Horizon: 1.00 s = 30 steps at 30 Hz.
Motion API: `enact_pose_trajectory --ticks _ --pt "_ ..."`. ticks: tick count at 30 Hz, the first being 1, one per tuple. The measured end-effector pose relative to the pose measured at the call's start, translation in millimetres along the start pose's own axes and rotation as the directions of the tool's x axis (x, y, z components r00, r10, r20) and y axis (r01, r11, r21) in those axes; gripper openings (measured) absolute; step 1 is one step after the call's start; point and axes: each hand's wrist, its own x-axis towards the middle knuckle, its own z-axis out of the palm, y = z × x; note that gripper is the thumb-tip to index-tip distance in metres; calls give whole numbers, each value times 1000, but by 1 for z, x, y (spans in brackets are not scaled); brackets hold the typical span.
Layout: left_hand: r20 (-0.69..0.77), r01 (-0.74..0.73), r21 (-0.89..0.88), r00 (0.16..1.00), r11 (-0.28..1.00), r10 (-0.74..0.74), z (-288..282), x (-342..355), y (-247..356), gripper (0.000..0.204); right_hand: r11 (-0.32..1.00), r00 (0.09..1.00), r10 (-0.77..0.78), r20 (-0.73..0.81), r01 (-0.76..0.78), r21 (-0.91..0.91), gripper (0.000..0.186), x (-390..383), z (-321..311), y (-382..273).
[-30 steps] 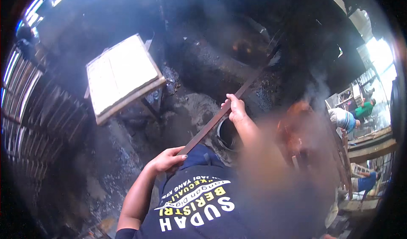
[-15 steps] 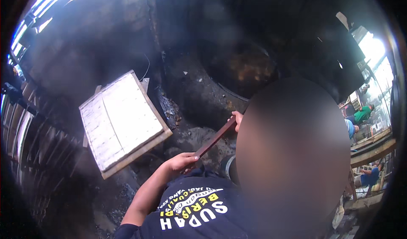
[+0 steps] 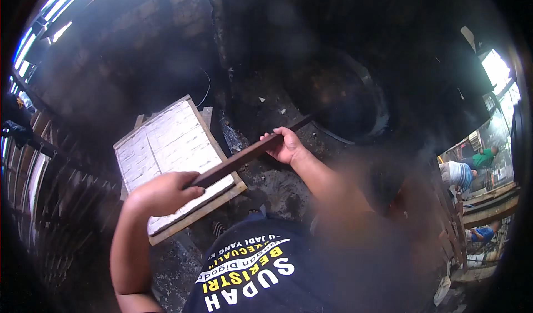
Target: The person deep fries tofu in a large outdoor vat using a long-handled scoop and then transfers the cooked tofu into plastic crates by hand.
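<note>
My left hand [image 3: 169,193] is closed round the near end of a long dark wooden pole [image 3: 239,160]. Farther along, my right hand [image 3: 285,145] grips the same pole, its fingers wrapped about it. The pole slants up to the right, and its far end fades into the dark by a large round pan [image 3: 375,99]. Behind the pole and my left hand lies a white slab [image 3: 172,141] scored into blocks, resting on a wooden board [image 3: 199,216]. What the pan holds is too dark to make out.
A dark, sooty wall [image 3: 139,41] rises behind. Slatted wood [image 3: 36,185] stands at the far left. At the right edge, other people, one in a green shirt [image 3: 484,158], are near wooden beams [image 3: 491,202]. A blurred patch covers part of the lower right.
The pole has come up and farther out, its far end now near the pan. My left hand has moved left, over the slab's front edge; my right hand has come into fuller view.
</note>
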Motion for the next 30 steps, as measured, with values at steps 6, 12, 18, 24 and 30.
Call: enact_pose_trajectory --ticks 6,12,18,24,30 --pt "-267 15 331 960 944 78 -55 -25 59 35 978 965 -113 238 65 199 23 59 58 -24" --pt "-396 29 590 881 807 258 -8 42 91 41 912 943 -294 153 228 342 56 108 39 -83" --pt "-469 -39 640 771 767 430 101 132 67 55 914 906 -392 -161 403 41 60 126 -38 -105" --pt "-259 -124 174 951 977 167 150 137 51 67 889 881 -401 -252 441 125 49 110 -137 -71" --pt "-1 -222 -97 975 970 223 188 147 25 59 905 869 -394 -300 424 40 40 62 -190 -34"
